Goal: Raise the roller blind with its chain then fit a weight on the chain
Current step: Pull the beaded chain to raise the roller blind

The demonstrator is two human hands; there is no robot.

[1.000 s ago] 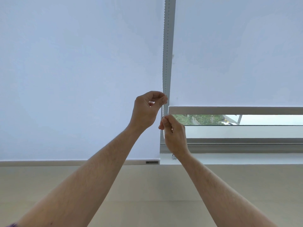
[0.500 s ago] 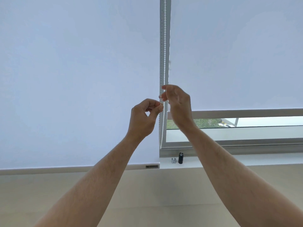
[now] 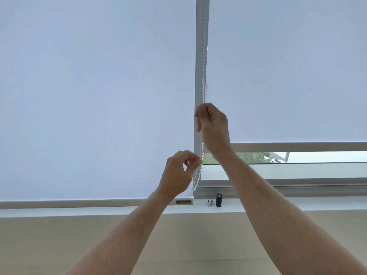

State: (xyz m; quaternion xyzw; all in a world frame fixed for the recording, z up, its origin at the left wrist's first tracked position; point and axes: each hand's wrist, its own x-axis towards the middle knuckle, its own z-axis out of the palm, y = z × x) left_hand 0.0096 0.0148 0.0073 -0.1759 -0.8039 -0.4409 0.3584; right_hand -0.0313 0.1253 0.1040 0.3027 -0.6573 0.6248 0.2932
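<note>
Because the bead chain hangs in the narrow gap at the window's upright frame, between the two blinds, both hands work there in the single head view. The right hand is the higher one, its fingers curled round the chain just left of the raised blind's edge, placed high so that, as I judge it, a long downward pull is available. The left hand sits lower and to the left, thumb and forefinger pinching the chain's lower loop, probably to keep the slack strand taut and ready for the next hand-over-hand pull.

The right-hand roller blind has its bottom bar lifted only a little above the sill, showing a strip of greenery outside, so the raising looks barely begun. The left-hand blind hangs fully down, its bar just above the sill.

On the sill, just right of the chain's lowest point, stand a small silvery piece and a black cylinder, close together. They are likely the weight's parts, set within easy reach for fitting once the blind is up; which piece does what is too small to tell.
</note>
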